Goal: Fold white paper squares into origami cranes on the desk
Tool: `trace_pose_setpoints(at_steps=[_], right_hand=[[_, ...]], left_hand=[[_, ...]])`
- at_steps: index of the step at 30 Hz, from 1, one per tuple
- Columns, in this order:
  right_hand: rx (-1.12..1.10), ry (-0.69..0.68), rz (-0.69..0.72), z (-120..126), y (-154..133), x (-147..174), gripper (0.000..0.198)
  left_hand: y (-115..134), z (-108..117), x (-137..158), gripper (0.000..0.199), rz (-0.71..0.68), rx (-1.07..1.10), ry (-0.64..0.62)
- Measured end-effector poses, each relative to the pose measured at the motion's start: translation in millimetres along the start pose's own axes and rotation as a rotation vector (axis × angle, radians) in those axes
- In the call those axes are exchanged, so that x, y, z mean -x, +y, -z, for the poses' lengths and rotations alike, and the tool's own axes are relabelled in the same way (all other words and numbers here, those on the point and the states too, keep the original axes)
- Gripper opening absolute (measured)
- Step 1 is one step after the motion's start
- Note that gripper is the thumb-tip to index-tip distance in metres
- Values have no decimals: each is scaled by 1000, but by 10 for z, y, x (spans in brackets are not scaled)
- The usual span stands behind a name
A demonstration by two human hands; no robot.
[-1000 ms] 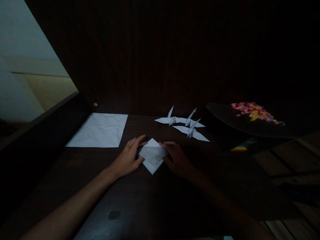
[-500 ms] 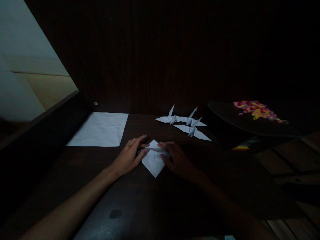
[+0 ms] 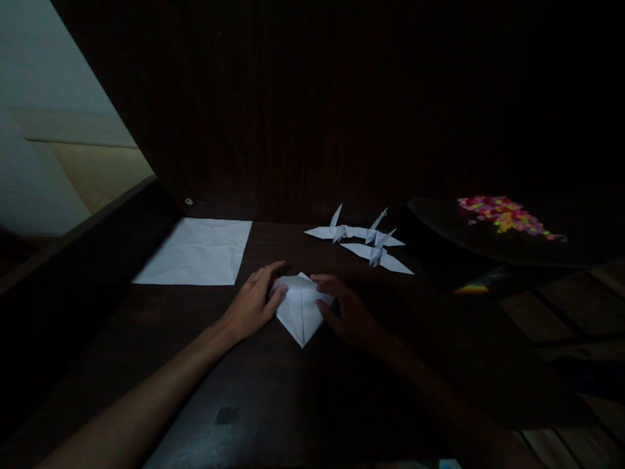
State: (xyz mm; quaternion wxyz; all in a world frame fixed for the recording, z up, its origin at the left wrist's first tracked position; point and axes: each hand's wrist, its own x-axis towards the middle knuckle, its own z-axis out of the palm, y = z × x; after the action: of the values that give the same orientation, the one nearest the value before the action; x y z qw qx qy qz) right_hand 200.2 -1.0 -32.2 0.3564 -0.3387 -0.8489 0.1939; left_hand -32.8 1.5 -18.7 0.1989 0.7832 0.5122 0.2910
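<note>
A folded white origami paper (image 3: pixel 301 312) lies on the dark tabletop in front of me, its point towards me and a crease down its middle. My left hand (image 3: pixel 256 299) grips its left edge, the thumb on the upper face and the fingers at the far side. On the right edge, my right hand (image 3: pixel 344 306) holds it between thumb and fingers, partly in shadow. Behind it sit three folded white paper cranes, among them a front crane (image 3: pixel 375 254) with spread wings and a left crane (image 3: pixel 336 232).
A creased sheet of white paper (image 3: pixel 195 251) lies flat at the back left. To the right, a dark rounded object (image 3: pixel 439 228) bears a multicoloured cluster (image 3: pixel 505 215). A raised dark edge (image 3: pixel 88 234) borders the left side, and a dark wooden panel (image 3: pixel 293 117) stands behind.
The upper layer of the folded paper has shifted near its top, so the gap there no longer shows and the upper outline looks broader. Both hands stay at its edges, with small finger movements.
</note>
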Motion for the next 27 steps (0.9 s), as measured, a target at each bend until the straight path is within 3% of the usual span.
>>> trace_pose_setpoints(at_steps=[4, 10, 16, 23, 27], right_hand=[[92, -93, 65, 21, -14, -12, 31], [187, -114, 61, 24, -17, -9, 34], [270, -131, -10, 5, -6, -4, 37], [306, -139, -50, -17, 20, 12, 40], [312, -136, -50, -22, 17, 10, 39]], left_hand=[[-17, 0, -1, 47, -14, 4, 12], [-5, 7, -9, 48, -10, 21, -30], [-1, 123, 8, 75, -83, 31, -114], [-146, 230, -39, 71, -112, 172, -225], [-162, 219, -52, 70, -88, 188, -226]])
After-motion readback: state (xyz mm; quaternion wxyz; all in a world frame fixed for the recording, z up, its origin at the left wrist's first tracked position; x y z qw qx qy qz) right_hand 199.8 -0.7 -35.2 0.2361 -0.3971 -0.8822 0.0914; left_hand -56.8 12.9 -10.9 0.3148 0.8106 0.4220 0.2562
